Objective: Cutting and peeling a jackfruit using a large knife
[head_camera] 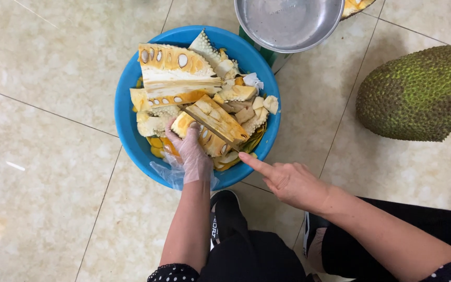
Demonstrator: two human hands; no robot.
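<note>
Glossy plastic basin (131, 89), dull metal bowl (288, 23), bumpy jackfruit (413, 94)

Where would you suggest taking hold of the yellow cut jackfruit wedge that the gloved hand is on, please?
Probably by the near, lower end of the yellow cut jackfruit wedge, coming from the near rim of the blue plastic basin. The wedge slants across the pile with that end free, where the gloved left hand already cups it. The bare right hand only points at it.
</note>
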